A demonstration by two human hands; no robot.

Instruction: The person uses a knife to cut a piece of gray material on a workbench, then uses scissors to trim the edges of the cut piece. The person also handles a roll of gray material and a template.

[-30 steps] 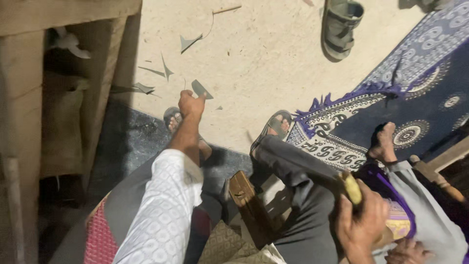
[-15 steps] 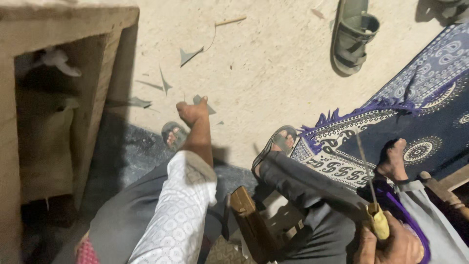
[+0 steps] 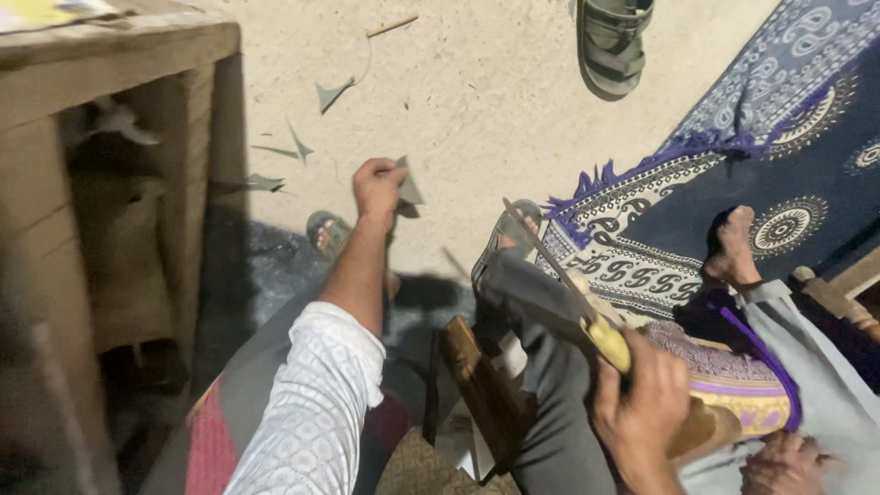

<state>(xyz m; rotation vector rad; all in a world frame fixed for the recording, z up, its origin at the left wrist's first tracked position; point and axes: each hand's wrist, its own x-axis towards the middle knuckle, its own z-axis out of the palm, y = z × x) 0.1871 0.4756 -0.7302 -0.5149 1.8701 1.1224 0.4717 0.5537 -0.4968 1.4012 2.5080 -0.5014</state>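
My left hand is stretched out over the sandy floor and pinches a small grey triangular scrap. My right hand is lower right, above my grey trouser knee, closed round the yellow handle of a tool. The tool's thin metal blade points up and to the left. A brown wooden piece lies between my legs.
A wooden bench stands at the left. More grey scraps lie on the floor. A sandal lies at the top, by a patterned blue rug. Another person's foot and hand are at the right.
My left hand has come up off the floor with the grey scrap in its fingers. My right hand has raised the yellow-handled tool further into view.
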